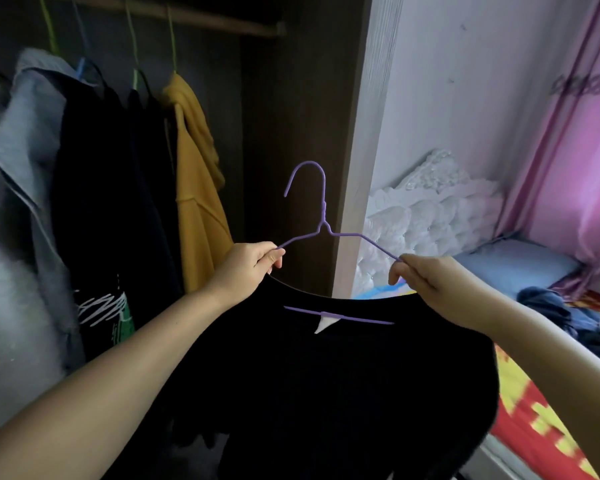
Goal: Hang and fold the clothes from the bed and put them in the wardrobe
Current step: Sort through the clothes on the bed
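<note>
Pinching a thin purple wire hanger (324, 216) at both shoulders, my left hand (248, 268) and right hand (426, 282) hold a soft black shirt (343, 393) before the dark wooden wardrobe (291, 133), where yellow (196, 188), black and grey garments hang.

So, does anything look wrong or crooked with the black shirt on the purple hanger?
Nothing stands out. The black shirt sits on the purple hanger, whose hook points up. The left hand and right hand each pinch one shoulder, roughly level. The hanger is not yet on the wardrobe rail.
</note>
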`<state>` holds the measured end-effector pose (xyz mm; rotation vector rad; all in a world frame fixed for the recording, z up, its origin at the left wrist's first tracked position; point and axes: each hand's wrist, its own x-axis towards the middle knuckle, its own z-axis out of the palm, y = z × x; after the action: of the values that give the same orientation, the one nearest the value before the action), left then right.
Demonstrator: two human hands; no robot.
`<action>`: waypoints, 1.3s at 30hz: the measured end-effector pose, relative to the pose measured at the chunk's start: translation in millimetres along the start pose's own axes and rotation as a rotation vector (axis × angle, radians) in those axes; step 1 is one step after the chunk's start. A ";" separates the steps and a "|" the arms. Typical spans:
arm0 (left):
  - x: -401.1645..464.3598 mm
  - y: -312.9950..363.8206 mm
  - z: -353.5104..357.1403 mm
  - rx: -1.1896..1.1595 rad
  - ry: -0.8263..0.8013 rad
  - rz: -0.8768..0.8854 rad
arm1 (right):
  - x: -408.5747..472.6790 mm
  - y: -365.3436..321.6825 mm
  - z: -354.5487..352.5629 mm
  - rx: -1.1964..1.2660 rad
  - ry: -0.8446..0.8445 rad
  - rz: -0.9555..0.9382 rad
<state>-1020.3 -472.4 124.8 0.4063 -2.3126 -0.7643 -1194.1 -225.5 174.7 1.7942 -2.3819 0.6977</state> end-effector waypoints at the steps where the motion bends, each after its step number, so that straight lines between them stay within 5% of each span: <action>1: 0.3 0.4 -3.4 -0.015 -0.003 0.016 | 0.3 -4.4 0.9 -0.018 0.007 -0.008; 6: 6.2 2.9 -10.7 -0.003 -0.044 0.115 | 9.4 -34.0 5.6 0.094 -0.024 0.059; 10: 32.3 -12.6 -14.6 0.018 -0.185 0.015 | 19.3 -38.3 -0.4 0.346 -0.043 0.167; 15: 50.2 -59.1 -23.1 -0.072 -0.259 -0.126 | 28.9 -52.3 -9.0 0.959 -0.007 0.420; 20: 59.7 -66.5 -39.8 -0.162 -0.148 -0.218 | 66.2 -77.6 -13.8 1.303 -0.039 0.494; 24: 85.4 -29.5 -74.8 0.414 0.188 0.214 | 134.7 -91.7 -21.6 1.392 -0.041 0.514; 26: 110.6 -9.0 -94.8 0.772 0.393 0.276 | 176.6 -102.6 -24.1 1.381 -0.049 0.481; 31: 172.7 18.4 -146.0 1.080 0.290 -0.280 | 276.9 -142.8 -40.4 1.376 -0.009 0.375; 39: 182.2 -16.6 -195.9 1.323 0.205 -0.455 | 391.0 -181.3 -65.5 1.195 0.116 0.184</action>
<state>-1020.7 -651.6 324.1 1.5012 -2.2237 0.7375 -1161.1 -586.3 417.1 1.6273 -2.1472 2.5298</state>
